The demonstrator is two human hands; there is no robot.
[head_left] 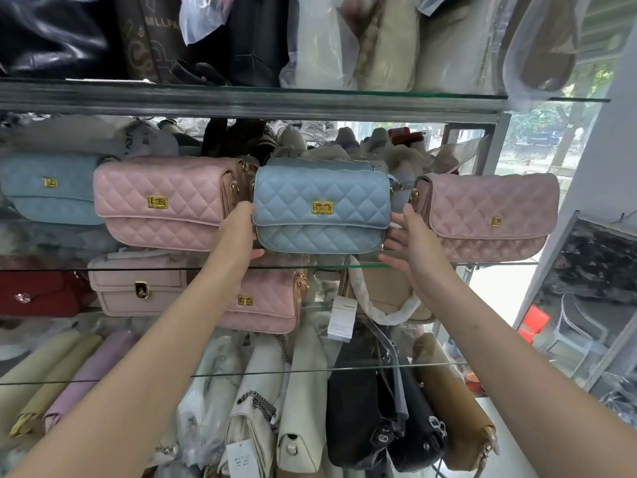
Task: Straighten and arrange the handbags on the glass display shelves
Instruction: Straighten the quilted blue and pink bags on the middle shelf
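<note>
The blue handbag (322,210) stands upright on the middle glass shelf (448,263), between a pink handbag (165,201) and a dusty pink handbag (489,215). The left hand (241,232) lies flat against its left end. The right hand (406,243), fingers spread, touches its right end.

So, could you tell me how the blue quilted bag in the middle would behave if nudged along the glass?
The blue quilted bag holds a boxy shape, so probably semi-stiff. It stands upright on a narrow base, so it could tip. The glass shelf looks smooth; it should slide easily.
</note>
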